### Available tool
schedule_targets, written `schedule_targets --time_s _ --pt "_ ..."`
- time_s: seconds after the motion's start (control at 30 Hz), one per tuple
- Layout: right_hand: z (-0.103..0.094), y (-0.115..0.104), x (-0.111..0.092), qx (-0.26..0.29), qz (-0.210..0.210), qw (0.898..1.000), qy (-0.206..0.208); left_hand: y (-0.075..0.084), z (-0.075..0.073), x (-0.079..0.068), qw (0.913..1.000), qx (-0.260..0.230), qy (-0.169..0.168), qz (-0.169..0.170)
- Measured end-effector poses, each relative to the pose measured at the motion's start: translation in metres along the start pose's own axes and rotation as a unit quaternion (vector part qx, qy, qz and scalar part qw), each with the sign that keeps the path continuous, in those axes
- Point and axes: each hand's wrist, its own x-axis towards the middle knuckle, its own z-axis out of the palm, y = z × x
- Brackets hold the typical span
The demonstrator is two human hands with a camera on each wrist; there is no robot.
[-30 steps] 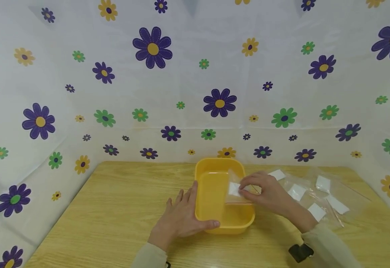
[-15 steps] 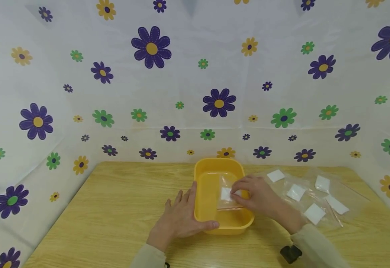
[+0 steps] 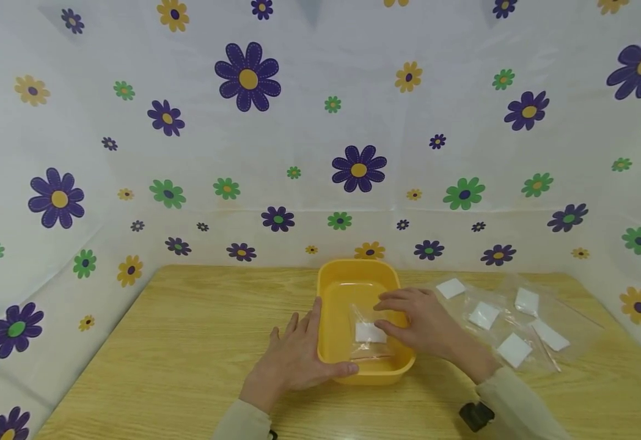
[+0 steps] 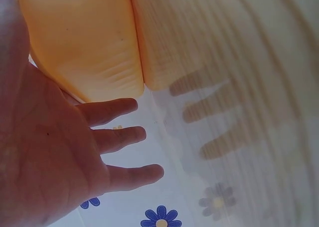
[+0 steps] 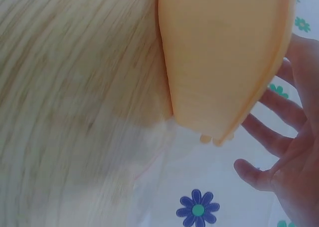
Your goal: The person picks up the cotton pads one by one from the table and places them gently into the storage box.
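A yellow plastic basin [image 3: 328, 278] sits on the table, and inside it lies a clear plastic bag with a white rectangular packet [image 3: 370, 333]. My left hand [image 3: 293, 363] steadies the basin's near left side, fingers straight and spread along the wall, thumb over the front rim. In the left wrist view the fingers of that hand [image 4: 75, 142] extend beyond the basin's outer wall [image 4: 89, 42]. Over the right rim reaches my right hand [image 3: 427, 324], its thumb and fingers parted just above the bag and holding nothing. The right wrist view shows its fingers behind the basin wall [image 5: 224, 52].
Several similar clear bags with white packets [image 3: 514, 350] lie overlapping on the wood-grain table [image 3: 205, 342] right of the basin. A white sheet printed with flowers [image 3: 358, 169] hangs behind the table and along both sides.
My right hand has moved left and lowered the bag into the basin, then let go of it. The bag now lies nearer the basin's front. My left hand has stayed in place.
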Motion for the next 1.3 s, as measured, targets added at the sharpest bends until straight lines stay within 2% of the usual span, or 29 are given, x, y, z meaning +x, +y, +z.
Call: schedule_targets --time_s 0.17,0.37,0.6,0.97,1.17,1.3 --pt "-0.008 0.004 -0.007 0.014 0.023 1.000 0.011 0.001 -0.002 -0.001 0.9999 -0.010 -0.003 -0.003" --pt "-0.016 0.011 -0.016 0.011 0.029 0.999 0.015 0.001 -0.002 -0.002 0.9998 -0.019 -0.001 -0.002" --pt "-0.025 0.020 -0.030 -0.016 0.059 0.998 0.014 0.000 -0.001 -0.002 0.9997 -0.023 -0.004 0.000" --pt "-0.039 0.038 -0.060 -0.046 0.115 0.991 0.054 -0.001 -0.001 0.000 0.9997 -0.025 -0.007 -0.006" --pt "-0.047 0.055 -0.074 -0.030 0.120 0.989 0.083 -0.001 -0.001 0.000 0.9996 -0.026 -0.010 -0.008" --pt "-0.053 0.068 -0.081 -0.015 0.130 0.988 0.085 -0.001 -0.001 0.000 0.9995 -0.025 -0.015 -0.009"
